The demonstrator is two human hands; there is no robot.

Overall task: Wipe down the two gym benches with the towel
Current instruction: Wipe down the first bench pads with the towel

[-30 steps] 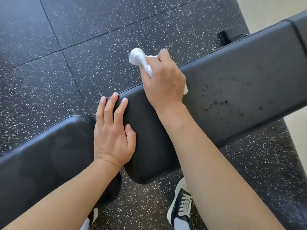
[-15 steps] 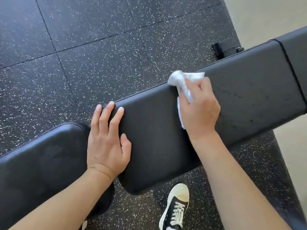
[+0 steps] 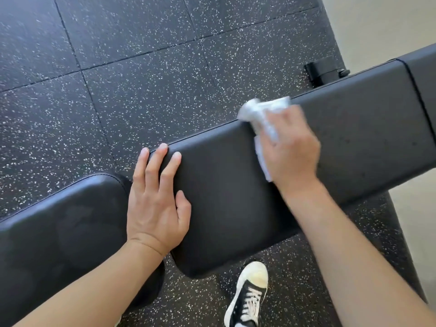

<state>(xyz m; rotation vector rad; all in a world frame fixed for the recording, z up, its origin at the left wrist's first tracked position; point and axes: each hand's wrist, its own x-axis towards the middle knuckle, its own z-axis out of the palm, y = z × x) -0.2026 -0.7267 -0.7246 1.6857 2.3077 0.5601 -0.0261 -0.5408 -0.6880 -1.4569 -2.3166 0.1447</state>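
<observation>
A long black padded bench (image 3: 368, 142) runs from the lower middle up to the right edge. A second black pad (image 3: 59, 227) lies at the lower left, end to end with it. My right hand (image 3: 292, 147) grips a crumpled white towel (image 3: 262, 119) and presses it on the long pad near its far edge. My left hand (image 3: 158, 197) rests flat with straight fingers on the near left end of the long pad, over the gap between the two pads.
Black rubber floor tiles with white specks (image 3: 141, 67) surround the benches. A black bench foot (image 3: 323, 69) sticks out beyond the far edge at upper right. My black-and-white sneaker (image 3: 250, 296) stands under the bench. Pale flooring (image 3: 377, 24) starts at the right.
My right hand has swept the towel rightward along the long pad, over the spot where dark crumbs lay. My left hand has stayed flat on the pad's left end.
</observation>
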